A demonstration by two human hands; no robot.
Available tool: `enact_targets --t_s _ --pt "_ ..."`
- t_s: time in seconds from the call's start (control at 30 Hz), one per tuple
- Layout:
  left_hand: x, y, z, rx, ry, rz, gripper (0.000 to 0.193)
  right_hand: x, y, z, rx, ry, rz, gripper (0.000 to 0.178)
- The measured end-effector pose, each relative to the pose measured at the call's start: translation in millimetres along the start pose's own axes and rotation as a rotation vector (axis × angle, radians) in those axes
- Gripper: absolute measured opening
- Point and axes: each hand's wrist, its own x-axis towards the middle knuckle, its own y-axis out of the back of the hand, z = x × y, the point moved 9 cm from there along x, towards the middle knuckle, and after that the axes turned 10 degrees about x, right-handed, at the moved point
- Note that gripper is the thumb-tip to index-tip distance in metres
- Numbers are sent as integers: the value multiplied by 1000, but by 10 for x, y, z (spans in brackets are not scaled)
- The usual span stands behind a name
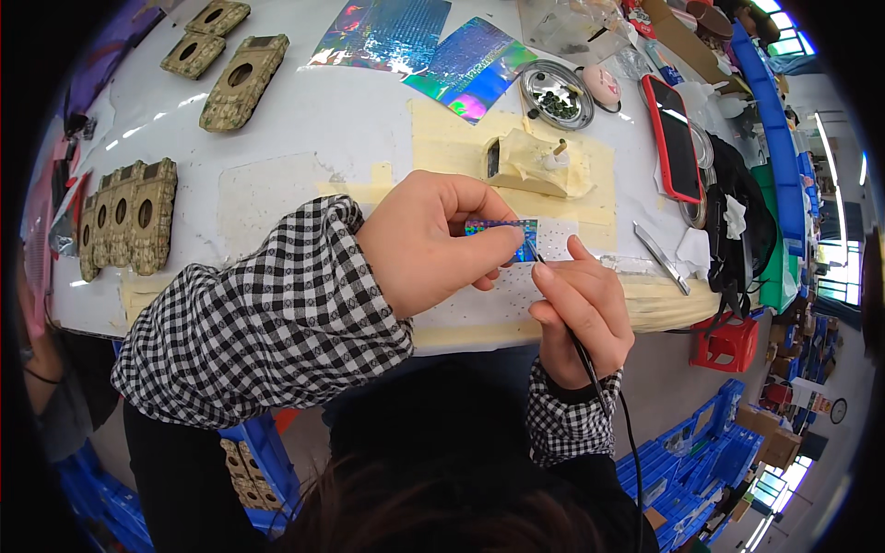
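My left hand (438, 244) pinches a small shiny holographic sticker sheet (479, 229) between thumb and fingers, just above the near part of the table. Its fingers hide part of the piece. My right hand (585, 318) is closed around a thin dark pointed tool (579, 348), whose tip meets the sheet's right side beside my left thumb. Whether the black cord (634, 461) hanging below that hand joins the tool, I cannot tell. Just beyond my hands stands a tape-wrapped block (535, 164) with a small stub on top.
Larger holographic sheets (383, 35) lie at the back, near a round metal dish (557, 95) of small dark parts. Camouflage-patterned hull pieces (244, 83) sit at the left. A red-cased phone (671, 138) and metal tweezers (660, 256) lie at the right, near a black bag (735, 221).
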Motion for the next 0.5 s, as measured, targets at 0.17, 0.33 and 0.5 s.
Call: enact_targets --t_s 0.17,0.33,0.5 --pt "0 -5 1 9 1 -2 22 3 -4 -6 -1 -4 2 30" --pt "3 -6 -6 4 5 -1 22 4 -9 -9 -15 -7 -4 30" --pt "-5 2 -3 3 11 6 21 2 -17 -12 -19 0 -16 30"
